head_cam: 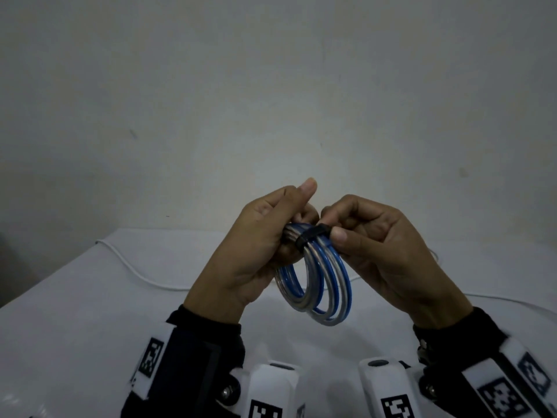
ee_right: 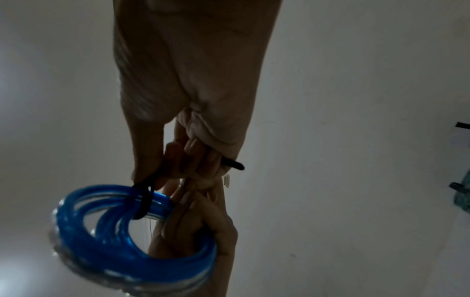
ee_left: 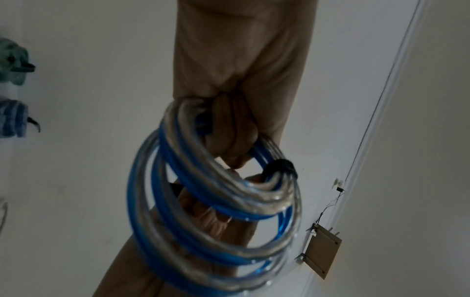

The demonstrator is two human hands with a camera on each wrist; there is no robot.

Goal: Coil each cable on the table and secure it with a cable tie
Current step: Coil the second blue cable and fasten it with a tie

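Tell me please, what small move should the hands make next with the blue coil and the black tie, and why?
Probably the right hand should pull the black tie tighter. The tie already wraps the blue and clear coil, which the left hand grips, but the loops still fan apart below it, and the tie's free end sticks out past the right hand's fingers.

Dim, greyish light throughout — wrist views murky, soft, edges bent.

A small brown board (ee_left: 322,253) with thin wires (ee_left: 330,203) hangs on the wall.
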